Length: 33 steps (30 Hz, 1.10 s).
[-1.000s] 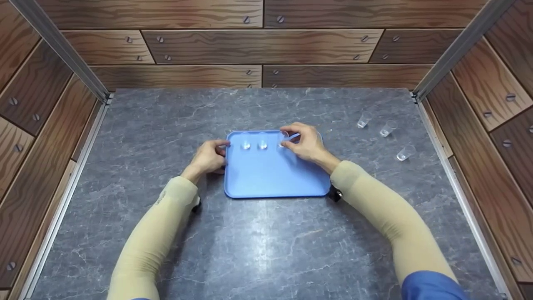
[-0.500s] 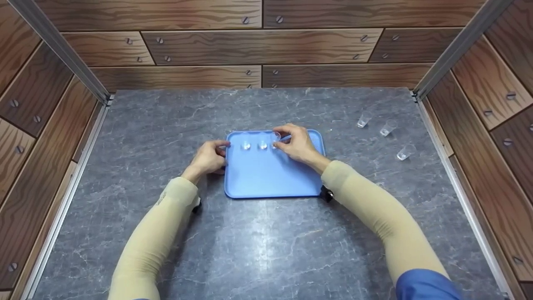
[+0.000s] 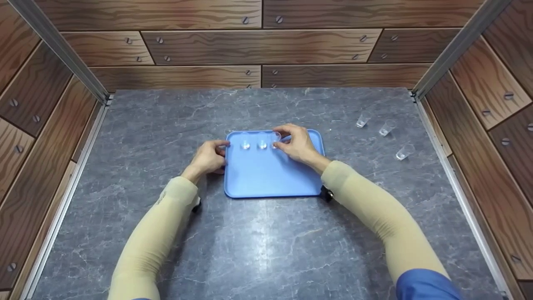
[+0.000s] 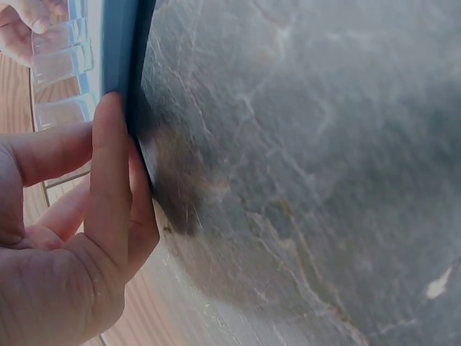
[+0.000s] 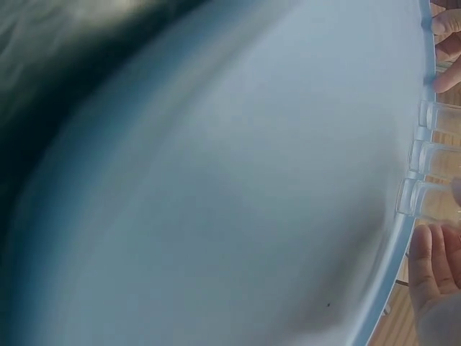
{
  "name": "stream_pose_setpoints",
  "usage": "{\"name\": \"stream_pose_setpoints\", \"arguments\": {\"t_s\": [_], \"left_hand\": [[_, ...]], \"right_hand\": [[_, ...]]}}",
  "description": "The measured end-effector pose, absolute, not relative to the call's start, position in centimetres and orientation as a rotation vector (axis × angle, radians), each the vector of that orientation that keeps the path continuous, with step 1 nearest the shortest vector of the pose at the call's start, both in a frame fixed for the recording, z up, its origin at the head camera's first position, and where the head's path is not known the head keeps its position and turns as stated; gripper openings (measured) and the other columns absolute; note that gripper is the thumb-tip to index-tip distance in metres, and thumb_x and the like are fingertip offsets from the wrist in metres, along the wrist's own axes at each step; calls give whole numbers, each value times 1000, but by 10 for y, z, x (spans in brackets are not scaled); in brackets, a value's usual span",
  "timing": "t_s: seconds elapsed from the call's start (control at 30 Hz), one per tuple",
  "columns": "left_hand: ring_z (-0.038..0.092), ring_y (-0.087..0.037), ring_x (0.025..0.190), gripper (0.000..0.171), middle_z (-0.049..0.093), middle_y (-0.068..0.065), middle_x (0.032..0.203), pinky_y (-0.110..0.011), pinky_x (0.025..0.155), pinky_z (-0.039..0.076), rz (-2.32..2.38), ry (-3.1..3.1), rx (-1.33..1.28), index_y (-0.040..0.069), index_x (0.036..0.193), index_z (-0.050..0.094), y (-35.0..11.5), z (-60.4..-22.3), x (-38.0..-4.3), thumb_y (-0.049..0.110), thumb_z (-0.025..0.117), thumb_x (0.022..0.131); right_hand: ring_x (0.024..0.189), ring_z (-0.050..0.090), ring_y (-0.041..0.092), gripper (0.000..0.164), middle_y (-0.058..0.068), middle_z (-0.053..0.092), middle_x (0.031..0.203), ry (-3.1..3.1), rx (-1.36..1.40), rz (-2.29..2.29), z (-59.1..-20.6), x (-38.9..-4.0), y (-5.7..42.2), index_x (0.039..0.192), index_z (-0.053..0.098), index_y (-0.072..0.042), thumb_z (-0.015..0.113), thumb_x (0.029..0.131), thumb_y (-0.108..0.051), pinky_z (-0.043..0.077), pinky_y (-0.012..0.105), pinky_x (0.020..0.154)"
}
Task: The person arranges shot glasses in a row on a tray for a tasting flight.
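Note:
A blue tray lies flat on the table. Two small clear plastic cups, a left one and a middle one, stand side by side near its far edge. Just right of them, my right hand pinches a third clear cup between thumb and fingers. Its base is at the tray's surface; contact cannot be told. My left hand touches the tray's left rim. In the left wrist view, fairly straight fingers rest against the tray's side. The right wrist view shows the three cups in a row.
On the right of the grey marbled table stand three more clear cups: one far back, one beside it and one nearer. Wood-patterned walls with metal corner posts enclose the table's back and sides.
My right hand has moved slightly left with its cup, closer to the middle cup, then stayed in place. My left hand and the tray have not visibly moved.

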<state>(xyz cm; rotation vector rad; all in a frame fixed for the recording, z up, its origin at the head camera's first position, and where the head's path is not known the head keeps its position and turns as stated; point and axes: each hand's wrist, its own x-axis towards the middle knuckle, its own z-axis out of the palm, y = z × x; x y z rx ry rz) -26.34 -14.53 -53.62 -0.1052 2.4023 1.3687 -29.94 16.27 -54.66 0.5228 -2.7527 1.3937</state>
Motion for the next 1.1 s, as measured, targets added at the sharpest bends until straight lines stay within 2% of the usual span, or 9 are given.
{"name": "stream_pose_setpoints", "arguments": {"t_s": [0.37, 0.6, 0.77, 0.87, 1.0, 1.1], "left_hand": [[68, -19, 88, 75, 63, -11, 115, -32, 71, 76, 1344, 2419, -107, 10, 159, 63, -144, -536, -263, -13, 64, 88], [68, -17, 85, 75, 63, -9, 111, -31, 69, 75, 1362, 2413, -94, 8, 159, 63, -146, -538, -264, -14, 62, 87], [67, -16, 84, 76, 63, -9, 110, -31, 68, 75, 1367, 2404, -93, 9, 160, 62, -147, -539, -266, -15, 61, 87], [67, -16, 84, 76, 62, -9, 110, -31, 68, 75, 1367, 2408, -83, 8, 160, 62, -147, -538, -266, -15, 62, 86], [67, -17, 84, 76, 62, -9, 110, -31, 68, 75, 1364, 2409, -86, 8, 159, 63, -146, -538, -266, -15, 63, 86], [67, -17, 84, 76, 62, -9, 110, -31, 69, 75, 1359, 2413, -95, 9, 159, 63, -146, -538, -266, -14, 62, 86]], "right_hand": [[117, 78, 42, 46, 24, 79, 128, -2762, 563, 1373, -534, -293, 178, 137, 77, 1, 88, 94, -8, 73, 54, 100], [116, 77, 45, 44, 27, 79, 129, -2750, 551, 1327, -519, -286, 216, 136, 76, 4, 86, 95, -7, 72, 58, 99], [115, 79, 45, 41, 27, 80, 127, -2725, 501, 1290, -509, -280, 254, 133, 78, 4, 86, 94, -5, 73, 57, 97], [115, 78, 48, 38, 28, 80, 126, -2711, 447, 1277, -505, -276, 280, 131, 79, 5, 86, 94, -4, 74, 45, 96], [113, 78, 45, 37, 30, 79, 125, -2692, 368, 1262, -498, -268, 311, 130, 78, 7, 84, 94, -2, 68, 13, 90], [105, 80, 20, 37, 31, 79, 124, -2668, 335, 1243, -491, -261, 333, 130, 79, 7, 84, 94, -2, 60, 0, 86]]}}
